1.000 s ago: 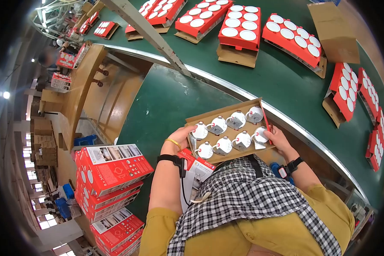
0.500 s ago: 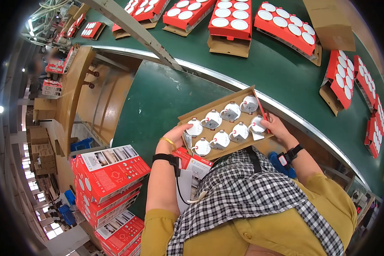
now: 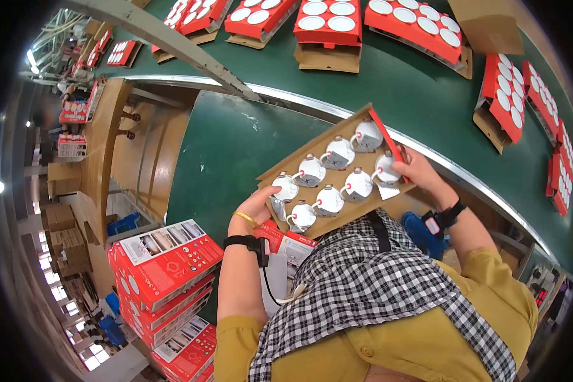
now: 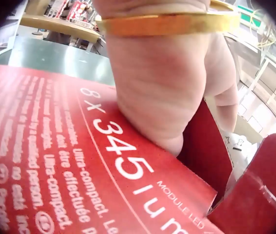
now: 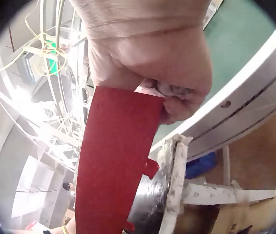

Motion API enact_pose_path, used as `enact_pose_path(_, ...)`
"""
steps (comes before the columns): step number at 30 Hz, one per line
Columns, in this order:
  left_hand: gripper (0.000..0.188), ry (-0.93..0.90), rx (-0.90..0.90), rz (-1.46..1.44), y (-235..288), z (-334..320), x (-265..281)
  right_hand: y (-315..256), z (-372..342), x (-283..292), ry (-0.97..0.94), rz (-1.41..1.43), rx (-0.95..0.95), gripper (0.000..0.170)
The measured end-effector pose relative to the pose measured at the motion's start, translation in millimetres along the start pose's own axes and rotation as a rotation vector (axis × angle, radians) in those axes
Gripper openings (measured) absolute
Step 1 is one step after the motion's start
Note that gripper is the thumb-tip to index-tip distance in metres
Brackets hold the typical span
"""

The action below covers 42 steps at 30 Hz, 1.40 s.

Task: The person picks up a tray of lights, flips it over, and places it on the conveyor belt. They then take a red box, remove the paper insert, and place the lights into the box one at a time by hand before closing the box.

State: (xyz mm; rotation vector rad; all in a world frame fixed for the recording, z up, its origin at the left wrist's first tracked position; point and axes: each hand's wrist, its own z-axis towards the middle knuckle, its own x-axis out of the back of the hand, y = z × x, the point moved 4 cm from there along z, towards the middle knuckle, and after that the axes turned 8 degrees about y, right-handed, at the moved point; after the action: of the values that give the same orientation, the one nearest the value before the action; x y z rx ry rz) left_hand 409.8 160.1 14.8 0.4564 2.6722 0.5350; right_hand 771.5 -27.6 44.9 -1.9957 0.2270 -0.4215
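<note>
An open cardboard box (image 3: 312, 145) full of white LED light modules (image 3: 329, 200) is held up in front of the apron, between both hands. My left hand (image 3: 256, 205) grips its left end, thumb over the rim by a module. At the right end my right hand (image 3: 419, 169) holds the wall with the thumb inside, near the red end flap (image 3: 387, 139). In the left wrist view, a red printed box panel (image 4: 104, 161) lies under my left hand (image 4: 162, 87). The right wrist view shows the red flap (image 5: 118, 156) below my right hand (image 5: 152, 63), its fingers partly hidden.
Stacked red boxes (image 3: 165, 267) stand at the left. More red boxes with white discs (image 3: 328, 32) sit along the green bench (image 3: 414, 95) beyond the metal rail (image 3: 484, 178). A slanted metal post (image 3: 172, 51) rises at upper left. An open carton (image 3: 490, 28) stands at the back.
The box has turned in the head view, its right end moving up with the right hand, so it slants more. The left hand keeps its hold. The background has shifted left and up.
</note>
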Motion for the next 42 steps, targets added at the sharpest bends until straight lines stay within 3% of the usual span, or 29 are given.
enact_pose_path(6,0.045,0.030,-0.056,-0.041,-1,2,-3,6,42,-6,-0.018,0.026,-0.200,0.058)
enact_pose_path(8,0.045,0.010,-0.053,-0.091,-4,4,-6,11,40,-7,-0.010,0.046,-0.159,0.058)
enact_pose_path(9,0.044,0.088,-0.066,-0.070,-4,4,-4,12,35,-10,-0.005,0.070,-0.117,0.058)
enact_pose_path(10,0.044,0.164,-0.080,-0.048,-4,4,-2,13,21,-12,-0.028,0.038,-0.264,0.057)
enact_pose_path(12,0.044,0.178,-0.086,-0.030,-3,4,-3,43,6,-16,-0.004,0.031,-0.262,0.055)
enact_pose_path(14,0.044,0.148,-0.086,-0.073,-2,4,-1,48,-12,-30,0.056,0.256,-0.185,0.055)
enact_pose_path(16,0.043,0.152,-0.085,-0.083,-4,7,2,35,-16,-34,0.145,0.224,-0.192,0.051)
enact_pose_path(18,0.043,0.152,-0.078,-0.088,-4,9,5,4,-7,-27,0.041,-0.002,-0.328,0.049)
enact_pose_path(20,0.041,0.204,-0.047,-0.054,-1,9,8,-23,6,-26,0.025,-0.003,-0.260,0.046)
enact_pose_path(22,0.039,0.213,-0.068,-0.054,2,3,0,-62,14,-24,0.106,-0.051,0.003,0.052)
enact_pose_path(24,0.035,0.300,-0.127,-0.095,6,-3,-4,-58,42,-15,0.020,-0.319,-0.120,0.061)
enact_pose_path(27,0.032,0.270,-0.122,-0.068,3,8,8,-76,58,-15,0.009,-0.287,-0.121,0.068)
enact_pose_path(29,0.032,0.271,-0.110,-0.053,4,8,5,-83,68,-18,-0.002,-0.328,-0.064,0.068)
enact_pose_path(34,0.033,0.208,-0.048,-0.082,3,13,7,-115,87,-31,-0.032,-0.544,0.035,0.092)
enact_pose_path(36,0.033,0.206,-0.041,-0.041,3,14,7,-126,86,-34,-0.054,-0.564,0.086,0.091)
enact_pose_path(40,0.033,0.246,-0.068,-0.059,6,11,7,-102,82,-30,-0.073,-0.565,0.080,0.090)
enact_pose_path(42,0.036,0.244,-0.108,-0.083,3,5,7,-55,69,-20,0.000,-0.404,0.043,0.087)
